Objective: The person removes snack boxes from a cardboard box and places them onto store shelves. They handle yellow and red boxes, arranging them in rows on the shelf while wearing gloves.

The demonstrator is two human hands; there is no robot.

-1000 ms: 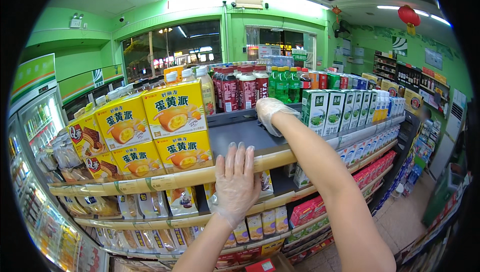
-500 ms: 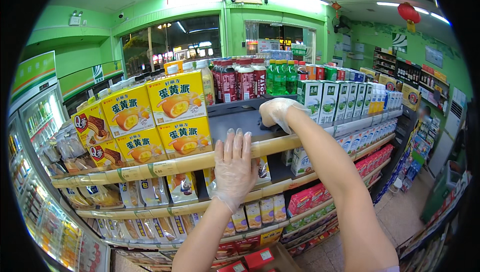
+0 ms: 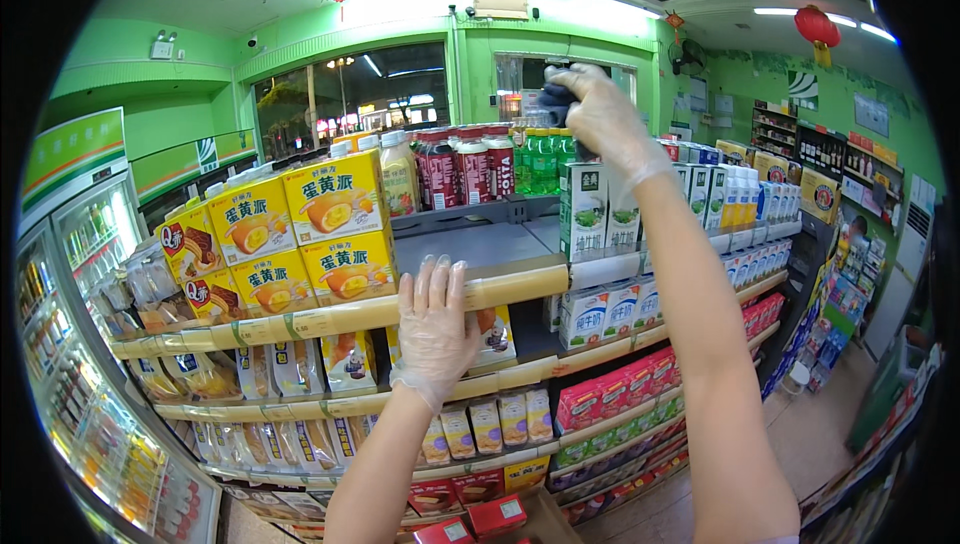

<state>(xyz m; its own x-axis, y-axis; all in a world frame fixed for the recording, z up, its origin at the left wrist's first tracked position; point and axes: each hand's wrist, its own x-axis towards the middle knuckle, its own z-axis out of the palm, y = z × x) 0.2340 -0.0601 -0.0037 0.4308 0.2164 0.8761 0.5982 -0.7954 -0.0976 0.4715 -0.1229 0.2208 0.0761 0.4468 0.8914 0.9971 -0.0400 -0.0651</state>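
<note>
My left hand [image 3: 436, 329], in a clear plastic glove, lies with fingers stretched out against the tan front rail [image 3: 520, 284] of the top shelf. My right hand [image 3: 606, 122], gloved the same way, is raised above the row of milk cartons [image 3: 585, 212] with its fingers closed on a dark cloth [image 3: 557, 102]. Between those cartons and the stacked yellow snack boxes [image 3: 335, 202] is a bare stretch of dark grey shelf board [image 3: 475, 241]. The cloth is bunched up, partly hidden by my fingers.
Dark red bottles [image 3: 471, 172] and green bottles [image 3: 542, 158] stand behind the shelf board. Lower shelves hold bagged bread [image 3: 296, 369], milk packs [image 3: 600, 316] and pink boxes [image 3: 620, 384]. Below is a cardboard carton [image 3: 550, 519] near red boxes [image 3: 497, 514]. A glass-door fridge [image 3: 90, 244] stands left.
My right hand has lifted the dark cloth from the bare shelf board up above the milk cartons. My left hand stays at the rail; the view has shifted slightly.
</note>
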